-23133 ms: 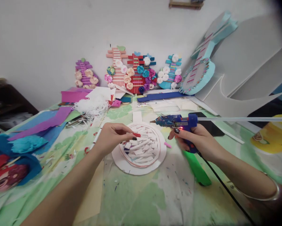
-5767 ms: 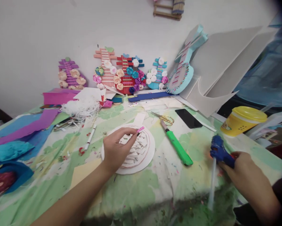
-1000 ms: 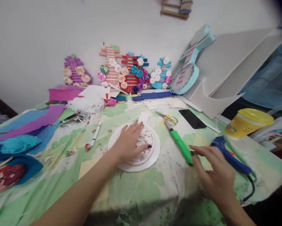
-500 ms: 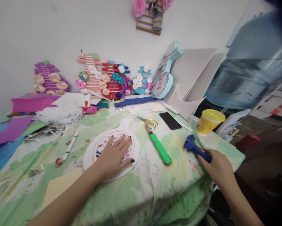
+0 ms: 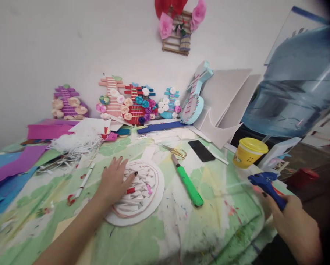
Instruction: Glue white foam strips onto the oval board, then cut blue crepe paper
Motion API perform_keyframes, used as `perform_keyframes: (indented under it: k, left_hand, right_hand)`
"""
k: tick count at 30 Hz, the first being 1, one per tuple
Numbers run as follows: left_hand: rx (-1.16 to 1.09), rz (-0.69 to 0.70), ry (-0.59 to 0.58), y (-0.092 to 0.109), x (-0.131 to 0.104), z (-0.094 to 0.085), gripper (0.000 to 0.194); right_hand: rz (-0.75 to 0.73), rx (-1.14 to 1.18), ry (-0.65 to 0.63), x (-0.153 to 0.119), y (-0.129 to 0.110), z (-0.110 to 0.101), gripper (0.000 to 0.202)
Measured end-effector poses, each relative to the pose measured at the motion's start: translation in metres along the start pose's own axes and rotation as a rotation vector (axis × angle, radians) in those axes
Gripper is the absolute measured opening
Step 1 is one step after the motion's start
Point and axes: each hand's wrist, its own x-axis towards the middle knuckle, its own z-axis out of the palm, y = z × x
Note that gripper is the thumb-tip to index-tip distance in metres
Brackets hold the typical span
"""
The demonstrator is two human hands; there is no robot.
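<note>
My left hand [image 5: 114, 182] rests with fingers spread on the left side of a round white board [image 5: 157, 197] with a short neck. Bits of crumpled white paper [image 5: 139, 184], with a red and a pink piece among them, cover the middle of the board. At the right, my right hand [image 5: 294, 217] is wrapped round the handle of a blue glue gun [image 5: 266, 184], which points left above the table's right edge. To the right of the board lie a green-handled knife [image 5: 189, 184], gold scissors [image 5: 177, 151] and a black phone [image 5: 201, 150].
Decorated paper guitars [image 5: 137, 103] stand along the wall. White string [image 5: 76, 143] and purple sheets [image 5: 21, 165] lie at the left, near a white pen [image 5: 84, 180]. A yellow cup [image 5: 249, 152] stands by the right edge, below a large water bottle [image 5: 291, 84].
My left hand has slid left on the board, uncovering more paper bits. My right hand has moved right with the glue gun. The camera view has shifted slightly.
</note>
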Motion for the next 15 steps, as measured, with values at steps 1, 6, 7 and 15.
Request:
perform_keyframes:
  k: [1, 6, 7, 15]
  left_hand:
    - [0.017, -0.040, -0.012, -0.005, 0.002, 0.002, 0.057]
    - [-0.273, -0.365, -0.062, -0.021, 0.009, 0.000, 0.051]
    - [-0.329, -0.425, -0.052, -0.023, 0.010, -0.002, 0.050]
    - [-0.599, -0.515, -0.016, -0.028, 0.010, -0.014, 0.043]
  right_hand:
    - [0.008, -0.034, -0.019, 0.005, 0.001, 0.001, 0.052]
    - [-0.054, -0.114, -0.044, 0.026, -0.004, 0.013, 0.061]
    - [-0.086, -0.131, -0.037, 0.028, -0.007, 0.014, 0.060]
    - [-0.622, 0.277, 0.152, -0.017, -0.060, -0.024, 0.052]
